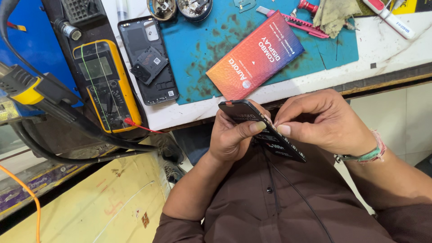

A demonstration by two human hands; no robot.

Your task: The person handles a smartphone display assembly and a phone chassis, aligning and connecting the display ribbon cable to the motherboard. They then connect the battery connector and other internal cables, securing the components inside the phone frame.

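A black phone display panel is held below the bench edge, close to my chest. My left hand grips it from the left, thumb across its face. My right hand pinches at its right edge with thumb and fingertips, where a thin film or edge strip seems to be. The panel's lower end points toward my brown shirt.
On the bench lie a red-orange display box on a teal mat, an opened black phone back, a yellow multimeter with a red lead, a pink cutter, a cloth and two round tins.
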